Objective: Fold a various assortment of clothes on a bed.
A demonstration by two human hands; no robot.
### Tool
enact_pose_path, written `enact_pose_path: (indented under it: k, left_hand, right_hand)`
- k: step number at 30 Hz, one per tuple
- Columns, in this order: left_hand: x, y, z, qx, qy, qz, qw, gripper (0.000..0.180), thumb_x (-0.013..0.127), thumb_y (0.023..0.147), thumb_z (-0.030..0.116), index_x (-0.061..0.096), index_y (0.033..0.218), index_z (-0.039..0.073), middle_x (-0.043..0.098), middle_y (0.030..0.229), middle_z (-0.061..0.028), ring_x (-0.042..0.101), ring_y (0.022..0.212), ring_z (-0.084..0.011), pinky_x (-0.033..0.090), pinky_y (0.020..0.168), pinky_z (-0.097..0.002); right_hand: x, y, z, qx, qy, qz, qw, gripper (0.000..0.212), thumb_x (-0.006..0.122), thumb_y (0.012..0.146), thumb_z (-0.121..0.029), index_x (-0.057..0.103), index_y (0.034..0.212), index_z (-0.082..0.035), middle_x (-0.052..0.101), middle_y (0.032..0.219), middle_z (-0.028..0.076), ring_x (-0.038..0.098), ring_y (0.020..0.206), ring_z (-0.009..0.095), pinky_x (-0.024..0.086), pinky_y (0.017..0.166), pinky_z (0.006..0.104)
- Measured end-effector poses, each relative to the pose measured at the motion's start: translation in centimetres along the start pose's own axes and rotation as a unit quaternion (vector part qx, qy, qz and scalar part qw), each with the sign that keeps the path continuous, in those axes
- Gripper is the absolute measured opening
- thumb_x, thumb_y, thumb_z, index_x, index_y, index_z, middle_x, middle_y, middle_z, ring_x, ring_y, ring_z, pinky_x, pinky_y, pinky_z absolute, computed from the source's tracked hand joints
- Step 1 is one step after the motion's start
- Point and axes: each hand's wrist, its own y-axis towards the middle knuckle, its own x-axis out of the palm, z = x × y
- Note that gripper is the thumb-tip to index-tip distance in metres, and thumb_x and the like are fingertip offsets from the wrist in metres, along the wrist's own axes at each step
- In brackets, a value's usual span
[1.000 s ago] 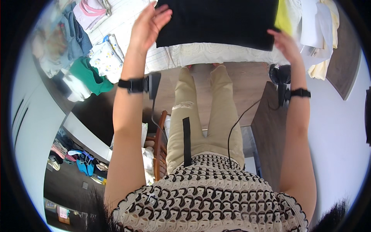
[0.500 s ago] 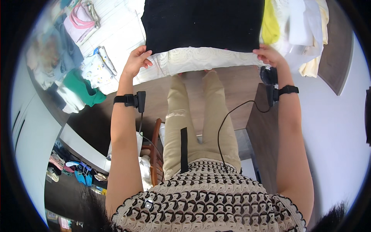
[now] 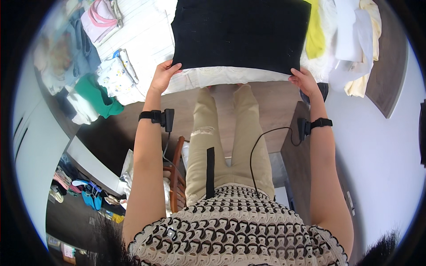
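A black piece of clothing point(image 3: 239, 37) lies spread out on the white-covered surface point(image 3: 146, 33), its near edge stretched between my hands. My left hand point(image 3: 165, 76) pinches its near left corner between thumb and fingers. At the near right corner, my right hand point(image 3: 305, 80) grips the cloth the same way. The garment's far end runs out of the top of the view, so its full shape is hidden. A white lace-like edge point(image 3: 217, 76) shows below the black hem.
Folded pink clothing point(image 3: 101, 22), a patterned white garment point(image 3: 116, 73) and green cloth point(image 3: 95, 95) lie to the left. Yellow cloth point(image 3: 314, 33) and white, sheer cloth point(image 3: 350, 35) lie to the right. A wooden chair point(image 3: 177, 177) stands by my left side.
Both hands have come slightly nearer to me and closer together, still holding the black cloth's corners. More of the cloth's far part now shows, and its near edge covers more of the white lace.
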Motion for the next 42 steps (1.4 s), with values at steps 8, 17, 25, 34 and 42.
enact_pose_path:
  k: [8, 17, 25, 34, 42]
  left_hand:
    - [-1.0, -1.5, 0.6, 0.049, 0.025, -0.028, 0.998, 0.005, 0.058, 0.082, 0.006, 0.059, 0.085, 0.003, 0.057, 0.075, 0.001, 0.055, 0.074, -0.0088, 0.049, 0.077, -0.0261]
    - [-1.6, -0.5, -0.7, 0.119, 0.113, 0.003, 0.987, 0.017, 0.062, 0.081, 0.015, 0.054, 0.073, 0.002, 0.048, 0.064, 0.0029, 0.049, 0.059, -0.0061, 0.04, 0.056, -0.0207]
    - [-0.4, 2.1, -3.2, 0.08, 0.079, 0.116, 0.987, 0.02, 0.067, 0.075, 0.012, 0.05, 0.07, 0.002, 0.045, 0.06, 0.0012, 0.045, 0.054, -0.0075, 0.04, 0.052, -0.0225]
    - [-0.1, 1.8, -3.8, 0.178, 0.194, 0.243, 0.934, 0.026, 0.072, 0.065, 0.01, 0.048, 0.072, 0.004, 0.046, 0.061, -0.0052, 0.043, 0.055, -0.017, 0.04, 0.053, -0.028]
    - [-0.3, 1.6, -3.1, 0.223, 0.27, 0.237, 0.906, 0.029, 0.073, 0.068, 0.016, 0.046, 0.07, 0.004, 0.042, 0.052, -0.0021, 0.041, 0.047, -0.0129, 0.037, 0.045, -0.0278]
  right_hand:
    - [-0.3, -1.0, 1.1, -0.041, -0.015, 0.007, 0.999, 0.011, 0.062, 0.079, -0.012, 0.057, 0.087, -0.006, 0.059, 0.079, 0.002, 0.059, 0.07, 0.014, 0.045, 0.065, 0.0254]
    - [0.3, -0.3, 1.6, -0.048, -0.045, 0.019, 0.998, 0.007, 0.064, 0.078, -0.012, 0.059, 0.08, -0.007, 0.058, 0.073, -0.001, 0.057, 0.067, 0.012, 0.046, 0.063, 0.0249]
    - [-0.2, 0.8, 2.4, -0.051, -0.293, 0.138, 0.945, 0.009, 0.063, 0.072, -0.008, 0.055, 0.073, -0.004, 0.055, 0.06, 0.004, 0.055, 0.057, 0.016, 0.044, 0.053, 0.0278]
    - [20.8, -1.3, -9.2, -0.444, -0.408, 0.134, 0.787, 0.014, 0.06, 0.075, -0.009, 0.058, 0.088, -0.005, 0.061, 0.077, 0.009, 0.059, 0.064, 0.019, 0.046, 0.061, 0.0286]
    - [33.0, 7.8, -11.9, -0.351, -0.647, 0.115, 0.667, 0.034, 0.064, 0.068, -0.018, 0.056, 0.099, -0.009, 0.061, 0.096, 0.014, 0.057, 0.092, 0.034, 0.047, 0.078, 0.0392]
